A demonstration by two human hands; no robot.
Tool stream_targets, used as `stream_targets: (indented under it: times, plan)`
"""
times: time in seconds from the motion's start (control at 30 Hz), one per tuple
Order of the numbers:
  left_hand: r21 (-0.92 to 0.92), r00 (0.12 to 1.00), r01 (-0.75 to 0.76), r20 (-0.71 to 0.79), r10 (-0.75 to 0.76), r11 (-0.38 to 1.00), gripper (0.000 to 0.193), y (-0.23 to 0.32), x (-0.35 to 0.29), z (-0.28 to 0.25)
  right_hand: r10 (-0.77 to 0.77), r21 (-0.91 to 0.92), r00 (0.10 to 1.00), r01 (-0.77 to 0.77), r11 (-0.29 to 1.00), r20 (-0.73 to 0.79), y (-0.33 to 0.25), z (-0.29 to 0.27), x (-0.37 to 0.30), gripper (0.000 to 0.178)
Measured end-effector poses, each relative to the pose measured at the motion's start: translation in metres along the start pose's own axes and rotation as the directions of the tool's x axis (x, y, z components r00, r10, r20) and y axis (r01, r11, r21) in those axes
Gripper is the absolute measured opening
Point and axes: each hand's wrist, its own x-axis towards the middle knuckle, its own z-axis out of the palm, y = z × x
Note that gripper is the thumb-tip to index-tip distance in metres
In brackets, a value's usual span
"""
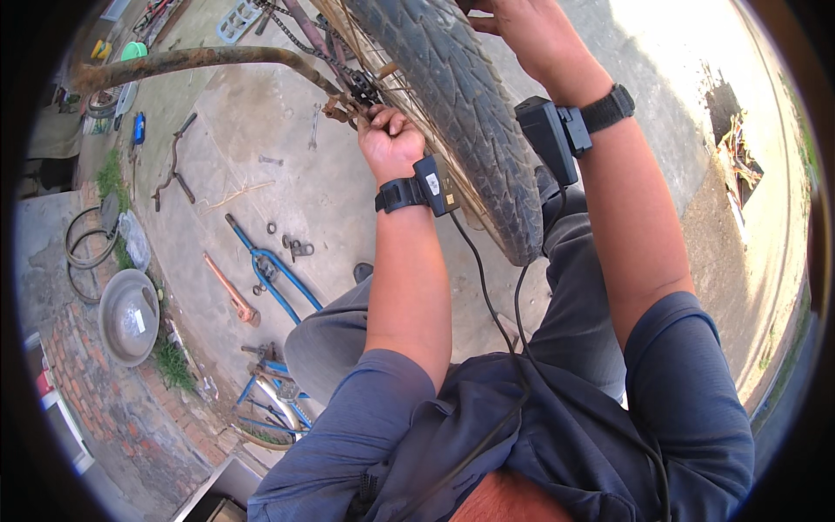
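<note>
A bicycle wheel with a worn black tyre (465, 122) stands tilted in front of me, its spokes toward my left hand. At the hub, beside the end of a rusty curved tube (209, 57), my left hand (391, 143) is closed with curled fingers; what they grip is hidden. A chain (300, 33) and greasy hub parts (358, 85) are just beyond it. My right hand (532, 39) is on the tyre's other side at the upper edge, with bent fingers against something dark. Its fingertips are cut off by the frame and hidden by the tyre.
On the concrete at left lie a blue bicycle fork (277, 277), an orange-brown pipe wrench (233, 291), spanners (314, 126), small metal parts (300, 248) and a bent rusty bar (177, 161). A metal basin (130, 317) stands farther left. Cables (481, 270) hang from my wrist devices.
</note>
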Motion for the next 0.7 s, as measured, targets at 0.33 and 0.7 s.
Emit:
stream_targets:
  times: [0.33, 0.7]
  plan:
    - [0.023, 1.0, -0.004, 0.002, 0.004, 1.0, 0.02, 0.0004, 0.0021, -0.0021, -0.014, 0.013, 1.0, 0.014, 1.0, 0.0, 0.001, 0.0, 0.0003, 0.066]
    - [0.031, 1.0, -0.006, 0.025, 0.006, 0.999, 0.02, 0.0019, 0.0015, -0.0029, 0.01, -0.035, 1.0, -0.011, 0.999, -0.024, -0.0036, 0.0008, -0.0037, 0.065]
